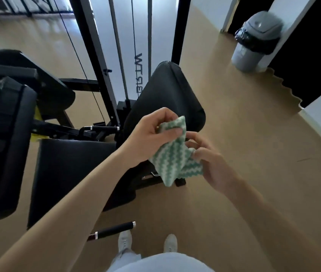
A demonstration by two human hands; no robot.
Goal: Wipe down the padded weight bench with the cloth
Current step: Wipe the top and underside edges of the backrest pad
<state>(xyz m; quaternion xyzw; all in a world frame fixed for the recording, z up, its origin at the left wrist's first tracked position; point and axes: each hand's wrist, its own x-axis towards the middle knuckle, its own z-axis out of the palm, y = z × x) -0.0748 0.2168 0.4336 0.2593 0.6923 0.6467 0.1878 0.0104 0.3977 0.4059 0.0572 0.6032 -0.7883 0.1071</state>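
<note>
Room: tan smooth floor [244, 134], white walls.
Left grip [151, 134]: thumb and fingers pinch the upper edge of the green-and-white zigzag woven cloth [173, 154].
Right grip [212, 163]: fingertips pinch the cloth's lower right edge.
Cloth: hangs between both grips, in front of the bench.
Bench: black padded weight bench [167, 91], back pad tilted up, just beyond the grips.
Far right: grey lidded plastic bin with black liner [257, 40].
Near feet: black cylindrical handle with chrome ends [114, 230], lying on the floor.
</note>
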